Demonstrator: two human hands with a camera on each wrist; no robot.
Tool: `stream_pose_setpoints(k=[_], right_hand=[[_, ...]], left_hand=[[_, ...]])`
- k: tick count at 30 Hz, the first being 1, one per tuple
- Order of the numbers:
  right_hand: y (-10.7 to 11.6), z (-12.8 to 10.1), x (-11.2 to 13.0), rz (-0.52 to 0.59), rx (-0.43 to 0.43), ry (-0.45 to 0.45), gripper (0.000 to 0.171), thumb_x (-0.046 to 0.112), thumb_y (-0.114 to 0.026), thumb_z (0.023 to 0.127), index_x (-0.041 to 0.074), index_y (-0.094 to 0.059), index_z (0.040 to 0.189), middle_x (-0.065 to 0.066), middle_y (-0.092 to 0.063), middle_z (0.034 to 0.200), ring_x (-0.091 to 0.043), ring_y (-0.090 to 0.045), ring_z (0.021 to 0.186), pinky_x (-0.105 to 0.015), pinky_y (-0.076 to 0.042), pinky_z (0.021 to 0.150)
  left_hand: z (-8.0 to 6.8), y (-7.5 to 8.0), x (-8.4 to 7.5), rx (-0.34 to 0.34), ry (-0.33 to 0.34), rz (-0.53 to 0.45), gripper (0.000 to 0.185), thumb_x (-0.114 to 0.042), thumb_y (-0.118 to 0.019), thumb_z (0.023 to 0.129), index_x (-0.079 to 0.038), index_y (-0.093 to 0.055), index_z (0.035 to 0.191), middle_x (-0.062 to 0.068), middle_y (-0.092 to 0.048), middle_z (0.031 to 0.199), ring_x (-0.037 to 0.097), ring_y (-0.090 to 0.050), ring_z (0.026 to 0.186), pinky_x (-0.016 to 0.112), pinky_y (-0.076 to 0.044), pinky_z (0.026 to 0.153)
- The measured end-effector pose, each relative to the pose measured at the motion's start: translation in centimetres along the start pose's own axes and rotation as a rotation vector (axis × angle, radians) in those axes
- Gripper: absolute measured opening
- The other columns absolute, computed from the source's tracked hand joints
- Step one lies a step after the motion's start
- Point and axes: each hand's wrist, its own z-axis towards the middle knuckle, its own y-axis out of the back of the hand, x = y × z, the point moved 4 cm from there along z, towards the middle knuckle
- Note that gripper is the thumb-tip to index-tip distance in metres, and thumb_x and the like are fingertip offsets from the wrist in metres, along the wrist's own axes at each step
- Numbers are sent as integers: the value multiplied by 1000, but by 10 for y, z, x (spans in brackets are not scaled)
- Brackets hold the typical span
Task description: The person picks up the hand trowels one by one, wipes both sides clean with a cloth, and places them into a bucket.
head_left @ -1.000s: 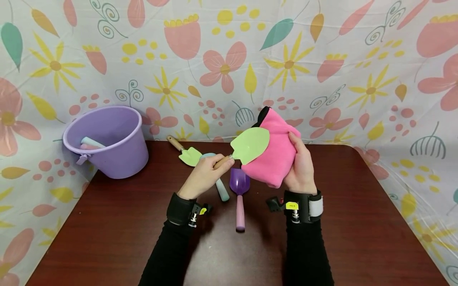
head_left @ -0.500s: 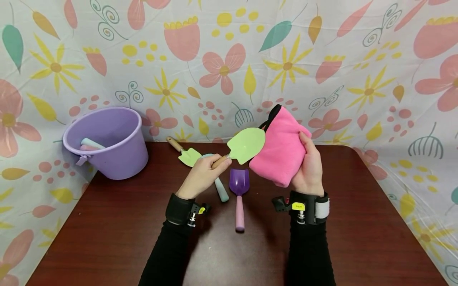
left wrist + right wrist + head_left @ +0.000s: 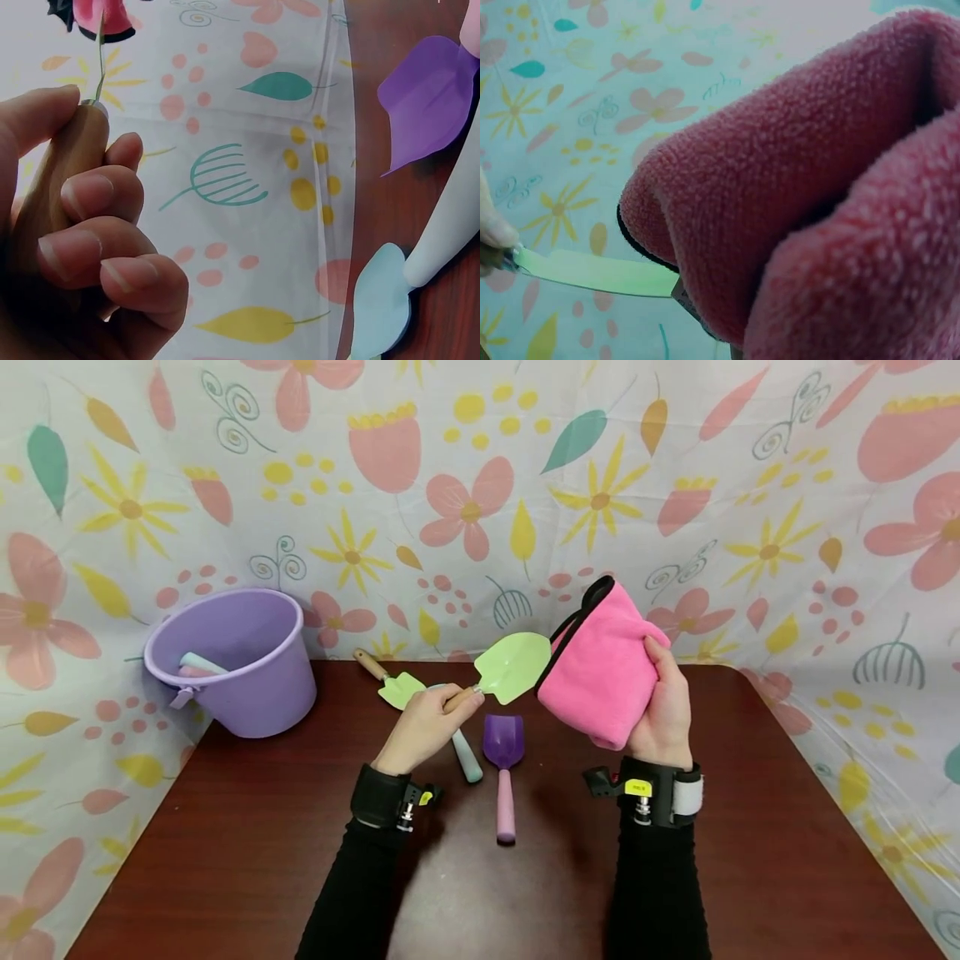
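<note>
My left hand (image 3: 423, 724) grips the wooden handle (image 3: 71, 165) of a trowel whose light green blade (image 3: 513, 667) points right, raised over the table. Its fingers curl round the handle in the left wrist view. My right hand (image 3: 667, 710) holds up a folded pink cloth (image 3: 603, 668) with black edging. The blade's tip lies right at the cloth's black edge. In the right wrist view the fuzzy cloth (image 3: 780, 172) fills much of the picture and hides the right fingers, while the green blade (image 3: 600, 273) shows at lower left.
A purple shovel with a pink handle (image 3: 506, 806) lies on the dark table (image 3: 750, 827). Behind my left hand lie a light blue tool (image 3: 467, 757) and a second green trowel (image 3: 401, 689). A lilac bucket (image 3: 262, 702) holding tools stands at the left, before a flowered curtain (image 3: 465, 435).
My right hand has moved to the right with the cloth, so the blade no longer overlaps it as much and more black edging shows. My left hand has barely moved.
</note>
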Motion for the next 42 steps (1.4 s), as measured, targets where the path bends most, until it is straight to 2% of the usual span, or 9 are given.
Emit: stream_pose_setpoints(k=[4,10,16,22,27,29,34,38,42], right_hand=[[6,3,10,7,1,15,18,8,-49,101,3,-55,117,-7,-60,111,-22,-58,94,-32,-48,79],[16,7,17,-36,32,-44,19,9,-47,103,5,-53,120,-7,-59,114,-21,-58,98,-32,-48,83],[27,4,19,-206,65,-149,21,14,-45,105,6,-49,124,-5,-57,116,-19,-59,98,-30,-50,83],[44,-7,27,-444,53,-220,28,18,-46,105,11,-46,132,0,-53,123,-14,-56,106,-26,-48,89],[59,-11,38,-725,1,-214,35,24,-53,103,13,-43,134,2,-50,122,-11,-54,103,-22,-48,85],[65,-13,43,-835,-29,-211,36,27,-56,101,14,-45,132,2,-49,120,-11,-54,100,-21,-48,82],[75,-17,51,-975,-36,-161,37,28,-60,98,14,-50,132,1,-50,120,-10,-53,97,-19,-49,77],[81,-17,54,-1132,-25,-52,39,25,-64,96,12,-51,131,-1,-50,121,-10,-54,97,-15,-48,75],[87,-15,50,-1376,-19,40,44,23,-63,97,7,-48,135,-4,-50,124,-9,-54,97,-13,-46,75]], left_hand=[[0,-1,3,0,21,-18,50,-55,-55,95,-11,-43,73,-3,-26,66,12,-27,57,29,-25,57],[-1,2,8,7,46,-32,47,-54,-54,96,-11,-48,76,-3,-30,66,12,-31,58,29,-28,59],[-2,14,18,30,61,34,40,-51,-54,97,-17,-53,78,-5,-31,66,12,-34,58,29,-32,60],[2,40,19,48,44,209,44,-52,-50,99,-17,-54,73,-4,-35,61,14,-37,55,31,-34,57],[-1,85,12,51,57,416,37,-53,-48,99,-23,-63,83,-3,-45,65,16,-45,58,35,-38,57],[-3,108,8,28,69,493,39,-54,-49,98,-22,-62,79,-3,-46,64,17,-47,59,35,-38,59],[-11,171,6,-15,126,610,44,-56,-51,96,-18,-62,76,-1,-49,65,21,-49,64,37,-37,62],[-22,218,14,-24,212,650,48,-59,-50,95,-14,-67,96,5,-60,80,28,-55,75,43,-40,66],[-40,260,26,-23,309,642,64,-62,-50,93,-3,-56,117,15,-63,97,32,-58,84,46,-42,71]])
